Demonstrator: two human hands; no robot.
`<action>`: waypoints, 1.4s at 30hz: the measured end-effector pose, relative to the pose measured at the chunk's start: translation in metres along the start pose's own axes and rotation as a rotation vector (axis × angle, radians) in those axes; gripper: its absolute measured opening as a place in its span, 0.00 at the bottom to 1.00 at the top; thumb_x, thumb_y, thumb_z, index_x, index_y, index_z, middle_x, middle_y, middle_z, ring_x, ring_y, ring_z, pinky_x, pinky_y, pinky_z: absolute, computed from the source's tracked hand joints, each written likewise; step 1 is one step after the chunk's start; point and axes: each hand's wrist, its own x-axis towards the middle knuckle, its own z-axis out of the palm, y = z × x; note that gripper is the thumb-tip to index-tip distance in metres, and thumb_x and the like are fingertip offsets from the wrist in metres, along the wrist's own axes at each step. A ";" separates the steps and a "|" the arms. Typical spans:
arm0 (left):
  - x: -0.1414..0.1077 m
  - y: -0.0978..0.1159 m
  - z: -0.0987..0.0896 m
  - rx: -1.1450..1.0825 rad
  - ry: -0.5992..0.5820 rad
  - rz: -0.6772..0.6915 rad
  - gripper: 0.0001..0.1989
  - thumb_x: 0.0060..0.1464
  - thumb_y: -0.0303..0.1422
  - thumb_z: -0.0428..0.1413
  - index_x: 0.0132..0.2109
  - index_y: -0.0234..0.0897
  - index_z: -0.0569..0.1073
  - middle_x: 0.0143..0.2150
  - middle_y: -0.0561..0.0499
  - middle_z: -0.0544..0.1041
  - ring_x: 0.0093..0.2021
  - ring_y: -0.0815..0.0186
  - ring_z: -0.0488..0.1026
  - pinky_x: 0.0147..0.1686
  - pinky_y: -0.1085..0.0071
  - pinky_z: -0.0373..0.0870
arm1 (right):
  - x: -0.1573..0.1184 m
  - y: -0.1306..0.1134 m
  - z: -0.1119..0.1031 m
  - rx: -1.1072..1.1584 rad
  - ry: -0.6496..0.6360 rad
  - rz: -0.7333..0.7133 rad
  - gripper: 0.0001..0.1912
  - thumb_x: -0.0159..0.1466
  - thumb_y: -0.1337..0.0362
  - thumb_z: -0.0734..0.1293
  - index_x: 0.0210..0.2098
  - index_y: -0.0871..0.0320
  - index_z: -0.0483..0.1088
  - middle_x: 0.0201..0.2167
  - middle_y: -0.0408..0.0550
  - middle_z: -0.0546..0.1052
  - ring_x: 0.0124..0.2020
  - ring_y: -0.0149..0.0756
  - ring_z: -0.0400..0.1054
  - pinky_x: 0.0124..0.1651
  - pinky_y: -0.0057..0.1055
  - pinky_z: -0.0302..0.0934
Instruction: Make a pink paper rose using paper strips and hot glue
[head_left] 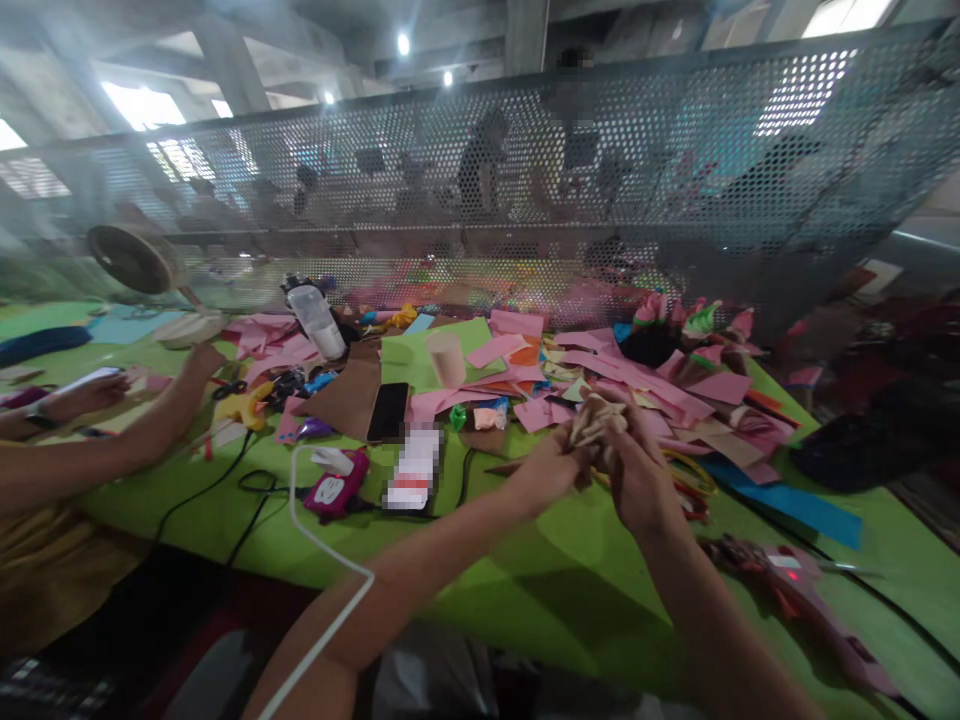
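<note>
A crumpled beige piece (596, 420), paper or cloth, is held up over the green table (555, 590). My left hand (556, 462) closes on it from the left. On its other side, the fingers of my right hand (631, 458) are bent around it. Blur hides the exact fingertip positions. Just behind my hands lie pink paper pieces (652, 378). Yellow and red rings (691, 482) and a blue paper strip (799, 505) are right of my right hand. A pink glue gun (814, 600) with a red light rests nearer the right edge.
A dark phone (388, 412), a lit phone (414, 468), a magenta device (337, 485) and cables occupy the middle left. Behind stand a bottle (319, 322), a paper cup (446, 360) and a perforated metal screen (420, 190). A co-worker's arm (135, 440) extends from the left toward a fan (135, 258).
</note>
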 end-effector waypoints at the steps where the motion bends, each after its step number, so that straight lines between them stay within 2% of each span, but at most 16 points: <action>1: 0.001 0.002 -0.004 -0.027 0.019 -0.011 0.13 0.53 0.33 0.56 0.46 0.37 0.68 0.24 0.60 0.66 0.18 0.75 0.58 0.20 0.77 0.57 | 0.001 0.001 -0.001 -0.029 -0.014 -0.009 0.17 0.58 0.57 0.71 0.47 0.47 0.72 0.45 0.45 0.78 0.44 0.39 0.73 0.42 0.34 0.68; 3: 0.002 0.006 -0.010 -0.049 0.048 -0.002 0.14 0.53 0.33 0.56 0.47 0.37 0.69 0.23 0.61 0.66 0.16 0.76 0.55 0.18 0.78 0.54 | 0.005 0.003 -0.004 -0.067 0.003 -0.022 0.20 0.56 0.58 0.73 0.48 0.47 0.72 0.44 0.44 0.77 0.44 0.38 0.72 0.45 0.34 0.67; 5: 0.002 0.010 -0.015 -0.032 0.080 0.002 0.15 0.52 0.33 0.58 0.48 0.37 0.70 0.22 0.61 0.66 0.16 0.76 0.55 0.19 0.78 0.54 | 0.008 0.006 -0.007 -0.085 0.025 -0.002 0.18 0.54 0.57 0.74 0.44 0.49 0.73 0.39 0.44 0.78 0.40 0.38 0.72 0.44 0.35 0.66; 11: -0.001 0.018 -0.024 -0.114 0.141 0.037 0.16 0.48 0.35 0.65 0.45 0.38 0.75 0.31 0.55 0.75 0.27 0.74 0.68 0.29 0.78 0.64 | 0.013 0.011 -0.010 -0.100 0.118 0.029 0.14 0.49 0.55 0.77 0.27 0.55 0.73 0.24 0.41 0.74 0.28 0.32 0.65 0.34 0.31 0.61; 16: -0.006 0.021 -0.033 -0.147 0.103 -0.007 0.23 0.42 0.40 0.69 0.45 0.37 0.74 0.30 0.56 0.75 0.25 0.75 0.66 0.26 0.79 0.63 | 0.012 0.014 -0.009 -0.057 0.126 0.049 0.11 0.49 0.59 0.75 0.25 0.56 0.71 0.22 0.40 0.71 0.26 0.31 0.63 0.31 0.29 0.59; 18: -0.005 0.020 -0.039 -0.101 0.099 -0.015 0.24 0.43 0.42 0.68 0.46 0.37 0.74 0.28 0.57 0.72 0.23 0.76 0.63 0.24 0.78 0.62 | 0.012 0.014 -0.010 -0.033 0.155 0.034 0.09 0.50 0.61 0.73 0.24 0.56 0.69 0.22 0.39 0.70 0.25 0.30 0.62 0.30 0.28 0.58; 20: -0.001 0.022 -0.049 0.023 0.127 -0.030 0.21 0.49 0.42 0.64 0.46 0.36 0.73 0.26 0.58 0.69 0.20 0.76 0.60 0.22 0.78 0.60 | 0.013 0.013 -0.013 -0.011 0.202 0.008 0.08 0.49 0.64 0.71 0.23 0.55 0.67 0.21 0.37 0.68 0.24 0.28 0.60 0.27 0.26 0.55; 22: 0.005 0.028 -0.064 0.272 0.203 -0.001 0.16 0.57 0.40 0.57 0.48 0.35 0.72 0.27 0.56 0.70 0.21 0.74 0.62 0.23 0.77 0.62 | 0.015 0.012 -0.017 0.010 0.252 -0.013 0.07 0.48 0.65 0.70 0.24 0.55 0.66 0.20 0.36 0.66 0.22 0.27 0.57 0.24 0.26 0.51; 25: 0.020 0.042 -0.094 1.018 0.435 0.135 0.15 0.64 0.36 0.48 0.53 0.36 0.70 0.37 0.48 0.76 0.34 0.66 0.73 0.35 0.72 0.69 | 0.018 0.011 -0.021 0.036 0.298 -0.019 0.07 0.46 0.64 0.69 0.23 0.54 0.66 0.19 0.35 0.65 0.20 0.26 0.55 0.22 0.26 0.48; 26: 0.025 0.045 -0.104 1.114 0.481 0.134 0.15 0.65 0.36 0.47 0.54 0.36 0.69 0.43 0.44 0.77 0.41 0.62 0.75 0.41 0.68 0.70 | 0.019 0.010 -0.021 0.042 0.305 -0.017 0.07 0.46 0.64 0.70 0.23 0.54 0.65 0.19 0.35 0.65 0.20 0.26 0.55 0.22 0.26 0.48; 28: 0.033 0.045 -0.120 1.231 0.528 0.100 0.17 0.65 0.35 0.45 0.56 0.33 0.68 0.50 0.37 0.75 0.48 0.52 0.73 0.46 0.59 0.68 | 0.018 0.010 -0.020 0.050 0.302 -0.013 0.07 0.45 0.65 0.70 0.23 0.54 0.66 0.19 0.35 0.65 0.20 0.26 0.55 0.22 0.26 0.48; 30: 0.037 0.036 -0.130 1.346 0.535 0.067 0.23 0.62 0.35 0.51 0.61 0.30 0.65 0.55 0.30 0.71 0.53 0.44 0.70 0.50 0.51 0.65 | 0.017 0.010 -0.018 0.056 0.284 -0.007 0.07 0.45 0.66 0.69 0.23 0.54 0.66 0.19 0.36 0.66 0.20 0.26 0.56 0.23 0.26 0.49; 32: 0.036 0.024 -0.134 1.440 0.501 0.045 0.30 0.58 0.35 0.56 0.65 0.32 0.62 0.59 0.29 0.68 0.57 0.40 0.67 0.52 0.49 0.63 | 0.016 0.009 -0.016 0.062 0.264 0.000 0.07 0.44 0.66 0.69 0.23 0.54 0.67 0.19 0.36 0.66 0.20 0.27 0.56 0.23 0.26 0.49; 35: 0.029 0.011 -0.135 1.540 0.450 0.052 0.27 0.62 0.39 0.52 0.66 0.42 0.63 0.61 0.34 0.68 0.60 0.43 0.63 0.54 0.51 0.62 | 0.015 0.008 -0.014 0.070 0.245 0.008 0.07 0.45 0.65 0.70 0.23 0.55 0.67 0.19 0.37 0.66 0.20 0.26 0.56 0.23 0.27 0.49; 37: 0.026 0.010 -0.134 1.628 0.425 0.092 0.24 0.64 0.37 0.48 0.66 0.45 0.64 0.63 0.38 0.67 0.62 0.47 0.61 0.56 0.54 0.60 | 0.015 0.008 -0.015 0.074 0.239 0.014 0.08 0.45 0.65 0.70 0.23 0.54 0.67 0.20 0.37 0.66 0.20 0.26 0.56 0.23 0.27 0.49; 42: 0.036 0.019 -0.137 1.743 0.364 0.116 0.19 0.65 0.29 0.45 0.56 0.39 0.75 0.55 0.39 0.73 0.59 0.52 0.64 0.55 0.59 0.60 | 0.016 0.011 -0.013 0.073 0.231 0.023 0.08 0.45 0.66 0.70 0.22 0.55 0.66 0.19 0.36 0.66 0.20 0.26 0.56 0.23 0.26 0.48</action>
